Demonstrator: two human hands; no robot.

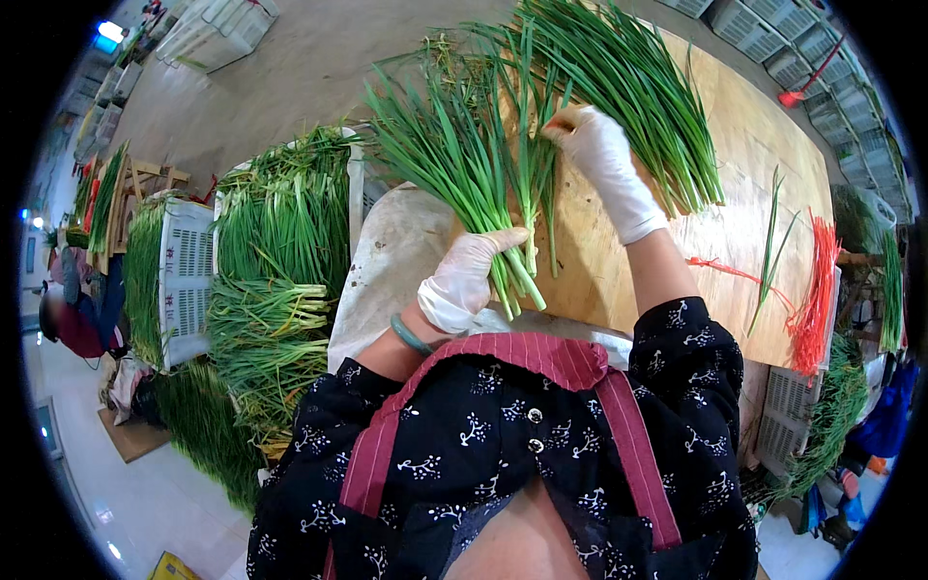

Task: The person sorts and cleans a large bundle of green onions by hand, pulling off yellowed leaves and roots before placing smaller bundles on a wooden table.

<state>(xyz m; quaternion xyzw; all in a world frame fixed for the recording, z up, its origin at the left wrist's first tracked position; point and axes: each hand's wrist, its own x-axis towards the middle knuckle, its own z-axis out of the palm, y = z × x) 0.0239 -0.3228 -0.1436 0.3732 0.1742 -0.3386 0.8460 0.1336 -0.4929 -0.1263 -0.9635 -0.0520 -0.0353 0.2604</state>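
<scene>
My left hand, in a thin whitish glove, grips a small bunch of garlic chives near its pale cut ends, thumb across the stalks. To the right of that bunch, a few separate stalks stand out, leaves fanned upward. My right hand, gloved too, is by the leaf tips of these stalks with fingers curled; whether it pinches a leaf cannot be told. Behind it a large pile of chives lies on the plywood board. Red plastic ties hang in a bundle at the board's right edge.
Crates heaped with chives stand at the left, beside a white crate. A loose red tie and thin chive stalks lie on the board. A person is at the far left. Stacked crates line the upper right.
</scene>
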